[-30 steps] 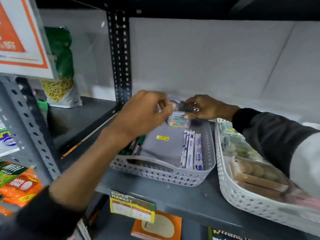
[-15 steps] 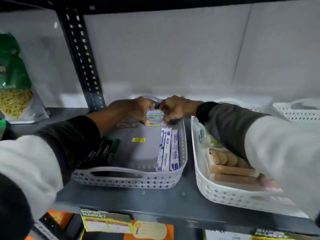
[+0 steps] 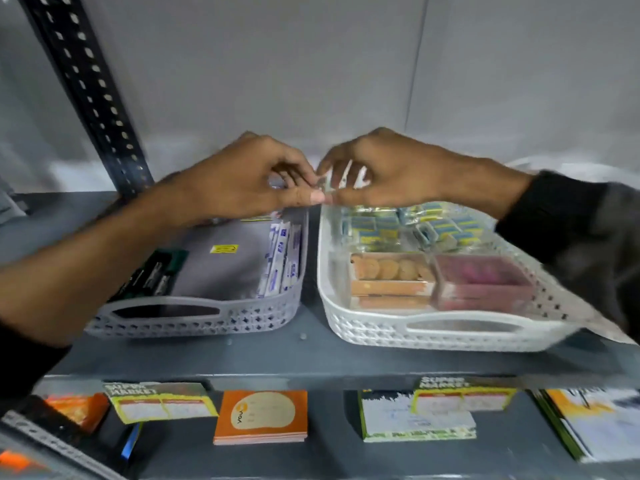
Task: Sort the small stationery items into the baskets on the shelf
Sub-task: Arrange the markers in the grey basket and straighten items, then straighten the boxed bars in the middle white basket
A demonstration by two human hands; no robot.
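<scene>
Head cam: both hands meet mid-frame, left hand [image 3: 242,181] and right hand [image 3: 388,171] fingers pinching a small blurry clear item [image 3: 325,183] over the gap between grey basket [image 3: 194,320] and white basket [image 3: 446,336]. Bare shelf [image 3: 304,355] in front.

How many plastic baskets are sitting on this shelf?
2 are clear: a grey basket on the left and a white basket beside it on the right. A pale edge at far right may be a third, mostly hidden by the sleeve.
</scene>
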